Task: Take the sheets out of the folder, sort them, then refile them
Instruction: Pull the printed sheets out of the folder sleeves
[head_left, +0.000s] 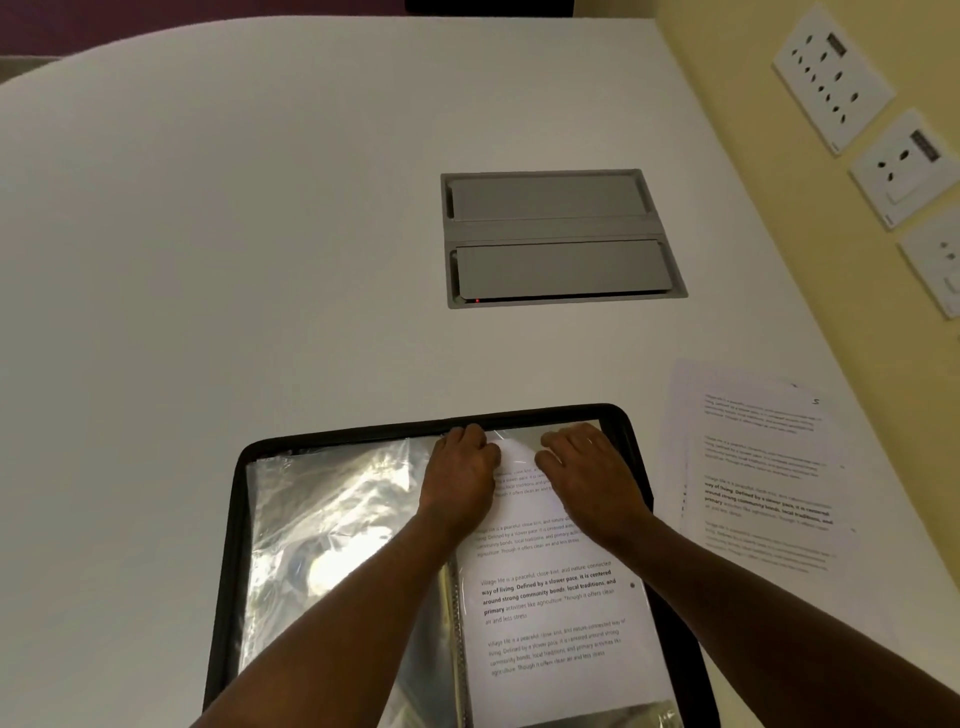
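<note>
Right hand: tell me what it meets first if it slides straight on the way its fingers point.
Probably the folder's black top rim, just beyond the right hand; farther on lies bare table.

Folder (234, 519) cut off by bottom edge.

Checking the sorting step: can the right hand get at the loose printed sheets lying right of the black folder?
Probably yes. The loose printed sheets lie uncovered on the white table beside the right hand, with nothing between them.
</note>
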